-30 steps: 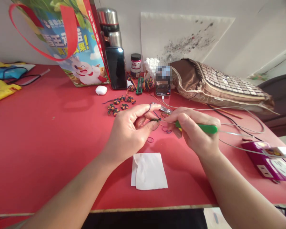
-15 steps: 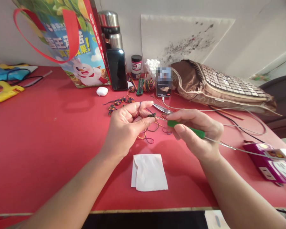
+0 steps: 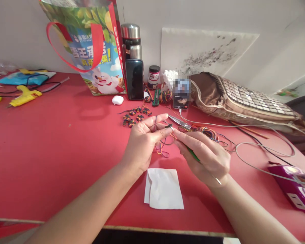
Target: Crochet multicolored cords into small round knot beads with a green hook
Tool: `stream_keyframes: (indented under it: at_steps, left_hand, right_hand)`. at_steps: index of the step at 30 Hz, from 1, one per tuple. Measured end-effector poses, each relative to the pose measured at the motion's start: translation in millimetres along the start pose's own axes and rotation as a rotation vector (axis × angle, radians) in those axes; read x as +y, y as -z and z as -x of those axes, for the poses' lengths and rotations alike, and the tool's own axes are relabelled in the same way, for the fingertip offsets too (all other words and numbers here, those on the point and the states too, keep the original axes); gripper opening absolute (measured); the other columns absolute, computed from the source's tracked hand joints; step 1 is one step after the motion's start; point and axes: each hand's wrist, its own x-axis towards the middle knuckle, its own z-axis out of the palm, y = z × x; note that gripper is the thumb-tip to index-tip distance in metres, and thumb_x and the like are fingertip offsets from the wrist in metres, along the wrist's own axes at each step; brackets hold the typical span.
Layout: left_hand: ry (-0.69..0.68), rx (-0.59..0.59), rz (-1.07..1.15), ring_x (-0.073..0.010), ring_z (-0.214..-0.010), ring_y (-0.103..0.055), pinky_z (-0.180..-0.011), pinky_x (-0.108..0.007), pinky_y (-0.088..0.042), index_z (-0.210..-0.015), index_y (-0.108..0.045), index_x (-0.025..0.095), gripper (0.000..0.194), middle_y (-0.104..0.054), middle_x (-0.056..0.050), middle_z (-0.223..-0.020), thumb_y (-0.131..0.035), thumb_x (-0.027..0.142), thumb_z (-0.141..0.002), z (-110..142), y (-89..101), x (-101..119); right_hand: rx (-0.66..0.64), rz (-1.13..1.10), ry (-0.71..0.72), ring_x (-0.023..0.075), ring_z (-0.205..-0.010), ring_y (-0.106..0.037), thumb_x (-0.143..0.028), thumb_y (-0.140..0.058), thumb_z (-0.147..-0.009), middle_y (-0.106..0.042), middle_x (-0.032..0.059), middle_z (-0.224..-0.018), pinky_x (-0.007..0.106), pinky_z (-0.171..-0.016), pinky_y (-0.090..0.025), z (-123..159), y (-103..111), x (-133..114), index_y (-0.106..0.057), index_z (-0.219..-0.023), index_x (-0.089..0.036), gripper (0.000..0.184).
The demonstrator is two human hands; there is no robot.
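Observation:
My left hand (image 3: 144,142) pinches a small dark piece of crochet (image 3: 169,126) between thumb and fingers, with yarn wrapped round its raised index finger. Several loose strands of multicoloured yarn (image 3: 159,147) hang below it. My right hand (image 3: 204,152) is closed round the green handle of a crochet hook (image 3: 194,155); its tip is at the crochet piece and its back end sticks out by the wrist. Just behind the hands lie scissors (image 3: 181,122) and a coil of multicoloured yarn (image 3: 207,133). Small crocheted flowers (image 3: 132,118) lie beyond my left hand.
A folded white tissue (image 3: 165,189) lies in front of me. Farther back stand a black phone (image 3: 134,79), a lit phone (image 3: 181,100), a colourful bag (image 3: 101,64) and a flask (image 3: 131,40). A yellow glue gun (image 3: 24,96) is left; a purple power strip (image 3: 295,186) and cable are right.
My right hand has moved in toward the left, turned over the hook, and now its fingers meet the crochet piece. The whole view has shifted slightly.

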Motion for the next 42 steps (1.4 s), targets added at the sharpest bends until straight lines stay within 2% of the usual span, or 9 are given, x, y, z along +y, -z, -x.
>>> stream_keyframes:
  at_steps: [3,8,12,20,28,32,35,38,42]
  left_hand:
    - [-0.148,0.011,-0.148,-0.0129,-0.078,-0.067,-0.075,-0.026,-0.057,-0.119,-0.084,0.019,0.046,-0.073,0.001,-0.081,-0.092,0.016,-0.075,3.5,-1.2,-2.3]
    - [-0.374,0.024,-0.404,-0.0116,-0.069,-0.057,-0.066,-0.026,-0.053,-0.124,-0.085,0.023,0.042,-0.071,0.001,-0.085,-0.082,0.014,-0.082,5.4,0.7,-4.0]
    - [-0.461,0.0,-0.47,-0.0102,-0.066,-0.053,-0.065,-0.025,-0.053,-0.124,-0.085,0.023,0.041,-0.071,0.001,-0.085,-0.08,0.014,-0.084,2.3,4.2,-4.7]
    - [-0.457,-0.062,-0.515,-0.0139,-0.075,-0.065,-0.076,-0.027,-0.06,-0.119,-0.086,0.021,0.035,-0.078,-0.003,-0.091,-0.08,0.016,-0.085,-1.5,7.0,-4.8]
    - [-0.552,-0.096,-0.661,-0.0106,-0.062,-0.047,-0.06,-0.026,-0.047,-0.121,-0.087,0.022,0.04,-0.075,-0.002,-0.085,-0.074,0.012,-0.085,-3.7,12.6,-2.9]
    - [-0.593,-0.185,-0.712,-0.0098,-0.061,-0.041,-0.059,-0.026,-0.043,-0.116,-0.089,0.023,0.041,-0.074,-0.002,-0.087,-0.069,0.008,-0.083,-5.5,15.5,0.0]
    - [-0.518,-0.256,-0.643,-0.0115,-0.068,-0.052,-0.063,-0.025,-0.047,-0.118,-0.09,0.024,0.043,-0.073,-0.002,-0.085,-0.07,0.01,-0.082,-5.3,16.6,2.1]
    - [-0.421,-0.306,-0.52,-0.0138,-0.077,-0.064,-0.068,-0.025,-0.054,-0.12,-0.089,0.026,0.044,-0.073,-0.003,-0.087,-0.073,0.012,-0.082,-4.7,17.3,3.4]
    - [-0.317,-0.327,-0.422,-0.0129,-0.073,-0.064,-0.063,-0.023,-0.054,-0.12,-0.09,0.028,0.043,-0.069,-0.002,-0.082,-0.077,0.016,-0.081,-3.9,16.1,5.0]
  right_hand:
    - [0.02,0.071,-0.007,0.0172,-0.073,-0.08,-0.008,-0.074,-0.1,-0.084,0.0059,-0.091,0.025,-0.069,-0.066,0.1,-1.9,-6.9,-0.082,-0.13,-0.027,0.036]
    - [0.06,-0.051,-0.078,0.0174,-0.07,-0.076,-0.005,-0.072,-0.097,-0.08,0.0063,-0.09,0.028,-0.065,-0.065,-1.4,-2.8,-12.3,-0.084,-0.123,-0.028,0.036]
    - [0.072,-0.206,-0.179,0.0168,-0.07,-0.075,-0.005,-0.073,-0.096,-0.079,0.0056,-0.089,0.029,-0.065,-0.063,-5.0,-0.7,-11.5,-0.085,-0.113,-0.027,0.03]
    - [0.06,-0.5,-0.575,0.0193,-0.068,-0.072,-0.017,-0.079,-0.095,-0.08,0.0032,-0.078,0.034,-0.064,-0.06,-7.5,6.2,-2.7,-0.089,-0.098,-0.029,0.016]
    - [0.057,-0.67,-0.817,0.015,-0.057,-0.061,-0.025,-0.087,-0.088,-0.077,0.0031,-0.072,0.029,-0.05,-0.046,-9.6,13.2,5.0,-0.089,-0.086,-0.025,0.003]
    - [0.037,-0.83,-1.005,0.0102,-0.047,-0.046,-0.024,-0.091,-0.079,-0.06,-0.0007,-0.054,0.026,-0.043,-0.035,-13.6,18.0,13.9,-0.089,-0.08,-0.019,0.005]
    - [0.032,-0.952,-1.11,0.0076,-0.043,-0.037,-0.022,-0.093,-0.071,-0.05,-0.0031,-0.047,0.024,-0.041,-0.023,-18.9,20.8,19.9,-0.086,-0.072,-0.018,0.008]
    - [-0.016,-1.078,-1.172,0.005,-0.041,-0.029,-0.023,-0.093,-0.067,-0.051,-0.0026,-0.046,0.023,-0.04,-0.015,-23.3,22.0,25.7,-0.084,-0.067,-0.017,0.011]
    - [-0.093,-1.227,-1.186,0.0034,-0.039,-0.022,-0.026,-0.091,-0.069,-0.049,-0.0044,-0.046,0.023,-0.039,-0.011,-23.7,20.9,32.2,-0.085,-0.069,-0.018,0.01]
